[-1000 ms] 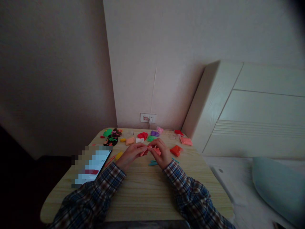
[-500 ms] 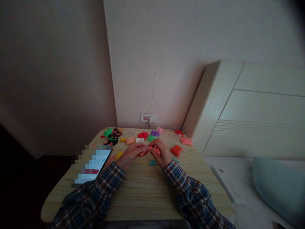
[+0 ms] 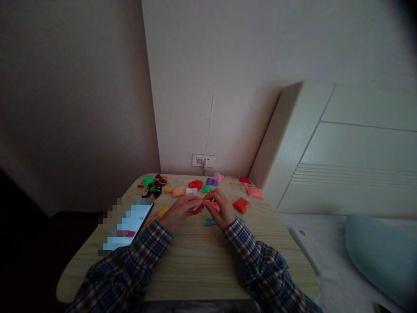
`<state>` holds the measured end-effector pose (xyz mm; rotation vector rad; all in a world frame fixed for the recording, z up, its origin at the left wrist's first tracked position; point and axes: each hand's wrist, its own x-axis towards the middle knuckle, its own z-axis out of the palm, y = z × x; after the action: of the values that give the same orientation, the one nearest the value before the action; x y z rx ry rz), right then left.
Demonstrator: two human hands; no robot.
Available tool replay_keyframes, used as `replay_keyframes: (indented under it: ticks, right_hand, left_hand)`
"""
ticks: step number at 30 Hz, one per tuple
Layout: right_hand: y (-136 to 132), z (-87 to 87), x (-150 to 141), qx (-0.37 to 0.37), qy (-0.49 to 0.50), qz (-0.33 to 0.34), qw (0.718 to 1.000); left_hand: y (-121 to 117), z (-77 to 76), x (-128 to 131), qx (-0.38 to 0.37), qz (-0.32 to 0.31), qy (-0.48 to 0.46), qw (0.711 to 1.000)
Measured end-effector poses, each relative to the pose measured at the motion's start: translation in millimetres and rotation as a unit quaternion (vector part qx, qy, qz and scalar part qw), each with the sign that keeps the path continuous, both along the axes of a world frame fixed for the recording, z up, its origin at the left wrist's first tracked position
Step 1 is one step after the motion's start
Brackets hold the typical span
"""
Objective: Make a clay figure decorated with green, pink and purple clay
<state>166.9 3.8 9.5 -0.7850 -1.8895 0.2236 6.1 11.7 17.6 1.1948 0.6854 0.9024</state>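
Note:
Over the middle of a light wooden table (image 3: 195, 261), my left hand (image 3: 178, 211) and my right hand (image 3: 220, 209) meet. Both pinch a small salmon-pink piece of clay (image 3: 208, 204) between their fingertips. A teal strip of clay (image 3: 209, 222) lies on the table just under my right hand. Both arms wear plaid sleeves.
Coloured clay packets lie along the far side: orange-red (image 3: 241, 204), pink (image 3: 254, 191), red (image 3: 195, 184), purple (image 3: 211, 181), green (image 3: 147, 180), peach (image 3: 178, 191). A dark clay figure (image 3: 154, 188) sits far left. A lit phone (image 3: 125, 226) lies at the left. Wall socket (image 3: 202, 160) behind; bed at right.
My hands keep working the pink clay in the same spot; the fingertips have drawn slightly closer. Nothing else moved.

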Motion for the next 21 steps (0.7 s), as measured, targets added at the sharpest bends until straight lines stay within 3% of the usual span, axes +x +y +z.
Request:
replay_keyframes:
  ticks: [21]
  right_hand:
    - [2.3,-3.3,0.0,0.001,-0.021,-0.004,1.0]
  left_hand:
    - [1.2,-3.1,0.4,-0.027,0.011,0.009,1.0]
